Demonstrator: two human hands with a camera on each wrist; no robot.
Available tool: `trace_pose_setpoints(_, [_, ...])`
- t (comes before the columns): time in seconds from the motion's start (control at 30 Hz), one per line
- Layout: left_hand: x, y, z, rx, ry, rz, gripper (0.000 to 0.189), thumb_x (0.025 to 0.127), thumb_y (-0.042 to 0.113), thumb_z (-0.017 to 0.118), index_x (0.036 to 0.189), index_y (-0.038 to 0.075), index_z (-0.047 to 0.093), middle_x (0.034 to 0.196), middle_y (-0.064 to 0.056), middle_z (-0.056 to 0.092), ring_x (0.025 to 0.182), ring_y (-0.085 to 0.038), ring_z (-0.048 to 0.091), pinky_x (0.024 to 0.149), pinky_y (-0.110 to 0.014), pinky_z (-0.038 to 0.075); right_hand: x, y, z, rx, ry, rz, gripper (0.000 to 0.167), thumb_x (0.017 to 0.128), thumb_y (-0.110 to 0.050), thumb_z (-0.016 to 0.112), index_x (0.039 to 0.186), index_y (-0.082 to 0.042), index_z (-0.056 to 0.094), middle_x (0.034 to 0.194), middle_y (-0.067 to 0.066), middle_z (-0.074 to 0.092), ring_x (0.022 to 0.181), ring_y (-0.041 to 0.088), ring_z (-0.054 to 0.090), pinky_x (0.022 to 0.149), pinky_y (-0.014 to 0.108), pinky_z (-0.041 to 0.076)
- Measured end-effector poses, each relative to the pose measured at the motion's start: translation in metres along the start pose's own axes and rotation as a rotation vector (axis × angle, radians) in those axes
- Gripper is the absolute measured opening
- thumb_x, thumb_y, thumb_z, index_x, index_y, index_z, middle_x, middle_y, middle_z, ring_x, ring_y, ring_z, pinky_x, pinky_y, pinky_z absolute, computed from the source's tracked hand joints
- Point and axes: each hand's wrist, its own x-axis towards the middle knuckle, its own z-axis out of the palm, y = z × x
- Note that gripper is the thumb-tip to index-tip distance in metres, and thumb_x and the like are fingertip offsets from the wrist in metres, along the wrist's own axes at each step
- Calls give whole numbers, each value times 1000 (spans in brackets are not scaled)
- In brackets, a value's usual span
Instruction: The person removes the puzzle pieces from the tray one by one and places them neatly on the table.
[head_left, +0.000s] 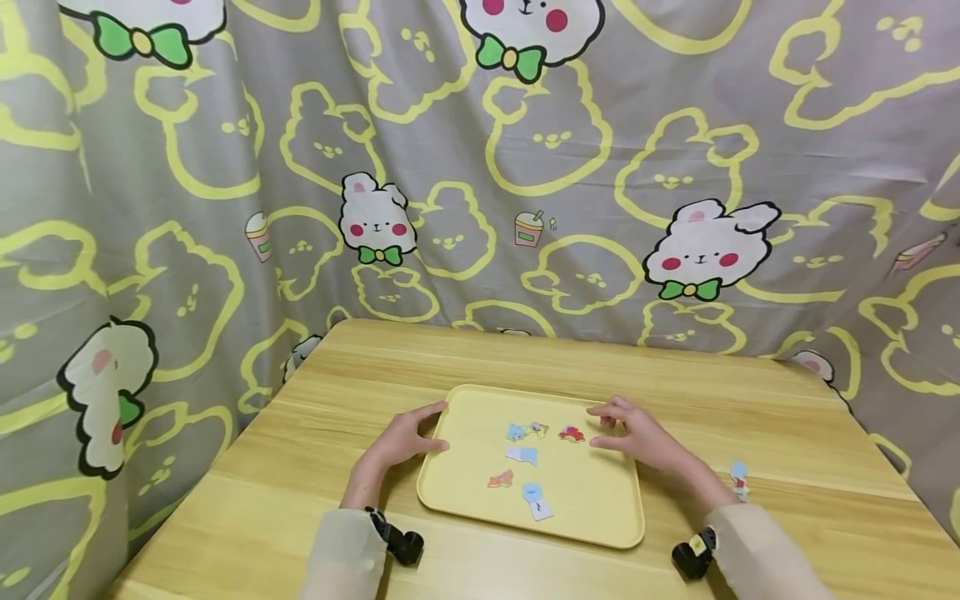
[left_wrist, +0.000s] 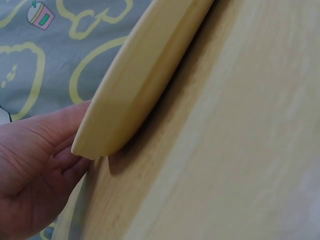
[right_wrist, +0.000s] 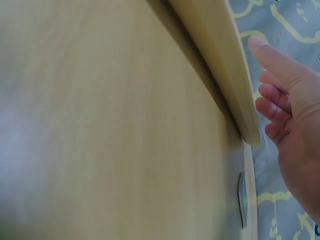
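A shallow yellow tray [head_left: 465,500] lies on the wooden table, bearing several small flat cut-out pieces: a red one [head_left: 572,434], an orange one [head_left: 500,478], blue and white ones [head_left: 536,502]. My left hand [head_left: 401,437] is at the tray's left rim, thumb and fingers spread apart; in the left wrist view the tray edge hides its fingertips. My right hand [head_left: 633,432] hovers over the tray's right side near the red piece, its fingers loosely bent and holding nothing. The right wrist view shows that hand [right_wrist: 300,110] beside the tray's edge [right_wrist: 220,55].
Another small blue and red piece [head_left: 739,482] lies on the table [head_left: 795,433], right of my right forearm. A grey curtain [head_left: 570,192] with yellow outlines and white rabbits hangs behind and beside the table.
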Motion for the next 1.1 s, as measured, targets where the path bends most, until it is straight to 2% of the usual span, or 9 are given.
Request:
trace_pose_setpoints(0.2, [1,0,0,7,0,-7,73,83,22,78,147,11,46,153,-10,45,145,-34,36,119,-51,31,10,-3,6,-38,-50,-71,51,82,-24,79,122,5,66,91,2,58,84,11,51,70,22,49])
trace_pose_setpoints(0.47, [1,1,-1,12,-2,8,73,84,21,78,147,9,45,153,-12,44,145,-36,36,118,-52,32,20,-6,14,-115,-114,-135,43,84,-26,77,116,2,70,87,0,55,74,6,44,62,18,41])
trace_pose_setpoints(0.73, [-1,0,-1,2,-5,1,72,83,20,78,147,10,46,153,-12,45,145,-35,35,118,-52,32,25,-10,19,-193,-82,-185,27,85,-21,76,106,-3,74,87,-3,58,73,0,43,62,15,41])
trace_pose_setpoints(1.1, [-1,-3,1,-19,-3,12,71,84,19,78,147,8,46,153,-12,44,145,-36,35,118,-52,32,25,-13,22,-229,-33,-241,18,82,-15,79,97,-7,74,85,-3,58,74,4,50,64,17,47])
